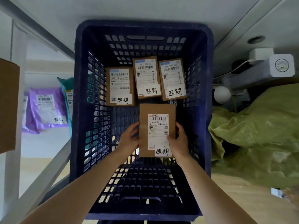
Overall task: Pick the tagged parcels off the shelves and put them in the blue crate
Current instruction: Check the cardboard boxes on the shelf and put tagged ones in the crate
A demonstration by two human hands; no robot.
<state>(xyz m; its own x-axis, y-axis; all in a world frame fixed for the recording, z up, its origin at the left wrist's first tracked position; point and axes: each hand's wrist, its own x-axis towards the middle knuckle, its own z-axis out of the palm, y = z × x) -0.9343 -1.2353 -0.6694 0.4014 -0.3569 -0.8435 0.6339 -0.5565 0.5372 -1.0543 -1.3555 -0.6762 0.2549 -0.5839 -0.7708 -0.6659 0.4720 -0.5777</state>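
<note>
Brown parcel point(157, 110) with a white tag was in both our hands, inside the blue crate point(78, 65), near the middle. Our left hand point(129, 138) was curled round its left edge and our right hand point(178, 141) round its right edge. We could not tell if it touched the crate floor. At the far end lay a left parcel point(120, 86), a middle parcel point(148, 76) and a right parcel point(172, 79). On the shelf outside lay a purple bag point(47, 109).

My view is dim and soft – pale daylight washes the shelves point(47, 62) at the left, the blue crate point(208, 110) stays shadowed, and the edges bend, blurred.
</note>
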